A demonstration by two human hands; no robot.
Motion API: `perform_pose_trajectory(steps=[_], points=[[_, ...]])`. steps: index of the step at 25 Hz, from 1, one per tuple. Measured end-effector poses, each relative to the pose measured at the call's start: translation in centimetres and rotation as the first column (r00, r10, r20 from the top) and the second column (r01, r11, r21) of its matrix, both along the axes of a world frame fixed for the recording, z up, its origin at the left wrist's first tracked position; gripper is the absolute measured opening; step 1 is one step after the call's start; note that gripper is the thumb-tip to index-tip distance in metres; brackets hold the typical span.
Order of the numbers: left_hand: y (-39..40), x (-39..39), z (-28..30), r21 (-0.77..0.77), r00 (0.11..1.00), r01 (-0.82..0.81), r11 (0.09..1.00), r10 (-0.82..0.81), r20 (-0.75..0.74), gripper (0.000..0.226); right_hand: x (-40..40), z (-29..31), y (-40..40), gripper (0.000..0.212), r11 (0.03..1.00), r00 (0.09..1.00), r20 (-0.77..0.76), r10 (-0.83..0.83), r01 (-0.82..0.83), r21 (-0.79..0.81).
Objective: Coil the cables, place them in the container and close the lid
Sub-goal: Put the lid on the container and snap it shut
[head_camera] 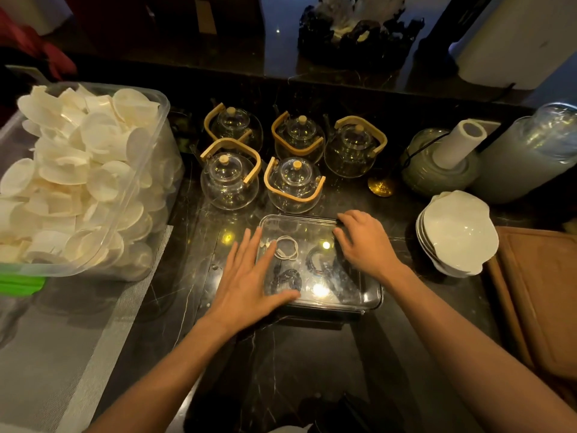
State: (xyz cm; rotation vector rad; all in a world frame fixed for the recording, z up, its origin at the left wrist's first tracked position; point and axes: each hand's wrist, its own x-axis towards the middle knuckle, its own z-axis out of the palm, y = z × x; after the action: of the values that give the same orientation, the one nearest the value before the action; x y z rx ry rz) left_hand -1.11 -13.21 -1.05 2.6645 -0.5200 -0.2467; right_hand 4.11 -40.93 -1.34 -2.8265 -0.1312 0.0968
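1. Right now your left hand lies flat on the clear lid of the container, fingers straight and spread, pressing on its left side and holding nothing.
2. Your right hand rests on the lid's far right corner; its fingers bend down over the edge there, so they curl onto the lid rather than lie flat.
3. The lid sits on top of the container, which stands on the dark marble counter straight ahead of you. Whether it is fully latched cannot be told.
4. Through the lid you see the cables coiled inside: a white cable at the far left, a black cable nearer you, and another dark coil to the right of them.
5. Behind the container stand five glass teapots with wooden handles.
6. To your left sits a large clear tub filled with white shells.
7. To your right is a stack of white bowls, with a paper towel roll behind it.
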Motion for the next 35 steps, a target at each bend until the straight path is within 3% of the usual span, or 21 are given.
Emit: perform_pose_trajectory(steps=[2, 5, 7, 10, 12, 14, 18, 22, 31, 33, 35], points=[[-0.6, 0.9, 0.6, -0.064, 1.0, -0.016, 0.998, 0.015, -0.003, 0.099, -0.5, 0.1, 0.2, 0.043, 1.0, 1.0, 0.023, -0.002, 0.003, -0.015], [-1.4, 2.1, 0.7, -0.249, 0.97, -0.207, 0.946, 0.164, -0.181, 0.088, -0.6, 0.3, -0.7, 0.045, 0.944, 0.965, -0.084, -0.248, 0.26, 0.201], [-1.5, 3.1, 0.3, -0.321, 0.925, -0.341, 0.883, 0.256, -0.28, 0.082, -0.9, 0.2, -1.8, 0.045, 0.843, 0.909, -0.228, -0.348, 0.41, 0.348], [-1.3, 4.4, -0.3, -0.436, 0.897, -0.417, 0.798, 0.284, -0.337, 0.07, -1.7, -0.1, -2.8, 0.041, 0.714, 0.88, -0.317, -0.354, 0.473, 0.516], [-1.4, 4.8, -0.6, -0.511, 0.859, -0.484, 0.711, 0.275, -0.431, 0.067, -2.5, -0.6, -3.1, 0.042, 0.548, 0.824, -0.403, -0.398, 0.566, 0.616], [-1.5, 4.9, -1.5, -0.513, 0.805, -0.561, 0.65, 0.283, -0.522, 0.066, -3.8, -1.4, -3.1, 0.042, 0.387, 0.766, -0.498, -0.406, 0.638, 0.665], [-1.9, 4.7, -2.4, -0.471, 0.73, -0.638, 0.609, 0.284, -0.622, 0.04, -5.1, -2.1, -1.9, 0.046, 0.245, 0.714, -0.603, -0.356, 0.694, 0.676], [-2.3, 5.0, -2.1, -0.472, 0.717, -0.663, 0.581, 0.31, -0.625, 0.039, -4.3, -1.9, -1.7, 0.045, 0.271, 0.71, -0.596, -0.376, 0.699, 0.662], [-1.7, 5.7, -2.0, -0.428, 0.725, -0.635, 0.643, 0.306, -0.616, 0.031, -3.6, -1.7, -2.3, 0.043, 0.32, 0.724, -0.594, -0.35, 0.689, 0.651], [-1.7, 5.9, -1.6, -0.412, 0.721, -0.636, 0.653, 0.311, -0.62, 0.032, -3.5, -1.5, -2.3, 0.045, 0.355, 0.718, -0.594, -0.363, 0.696, 0.624], [-1.7, 6.0, -1.0, -0.387, 0.778, -0.573, 0.722, 0.33, -0.535, 0.032, -3.2, -1.1, -2.0, 0.045, 0.507, 0.757, -0.518, -0.398, 0.652, 0.564]])
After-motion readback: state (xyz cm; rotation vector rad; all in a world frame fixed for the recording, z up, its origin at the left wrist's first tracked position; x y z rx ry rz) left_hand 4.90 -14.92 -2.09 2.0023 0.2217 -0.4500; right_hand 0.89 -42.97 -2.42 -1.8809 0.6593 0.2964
